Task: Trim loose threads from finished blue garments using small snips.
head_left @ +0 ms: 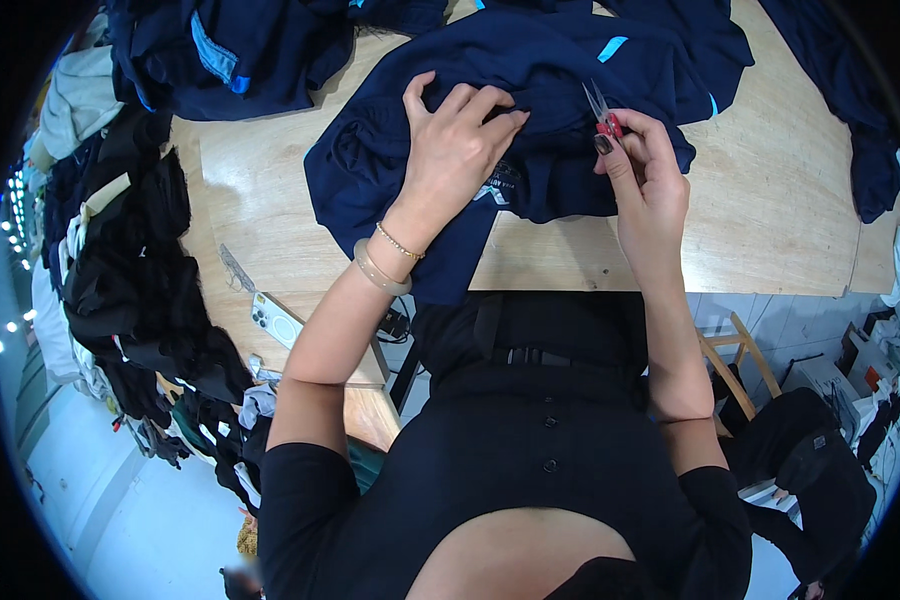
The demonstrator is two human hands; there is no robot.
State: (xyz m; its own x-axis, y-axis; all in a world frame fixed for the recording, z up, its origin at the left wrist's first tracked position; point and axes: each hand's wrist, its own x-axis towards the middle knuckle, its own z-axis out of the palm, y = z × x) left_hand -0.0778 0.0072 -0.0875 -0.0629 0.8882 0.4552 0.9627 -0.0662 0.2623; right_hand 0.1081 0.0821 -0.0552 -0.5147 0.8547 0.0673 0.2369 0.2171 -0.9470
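I see the R hand (648,175) at 2 o'clock, thumb & fingers closed on small thread snips w/ red handles and pointed metal blades (602,112); blades aim approx 11 o'clock, above the cloth. L hand (458,135) is at 12, palm down, fingers bent & part spread on the dark navy fabric garment (540,55); from my end can't tell if it's pinching any. Two bracelets (378,268) on that wrist.

Garment lies bunched at 12 on the pale wooden tabletop (550,255), a flap reaching the near edge. White print (492,190) shows at the L hand's 5 o'clock; a light-blue strip (612,48) at 1.

Farther out I get: heap of navy clothing (290,60) at 11, another navy garment (840,80) at 2, white phone (275,318) at 9, black clothes pile (135,270) beyond it, co-worker in black (820,480) at 4.
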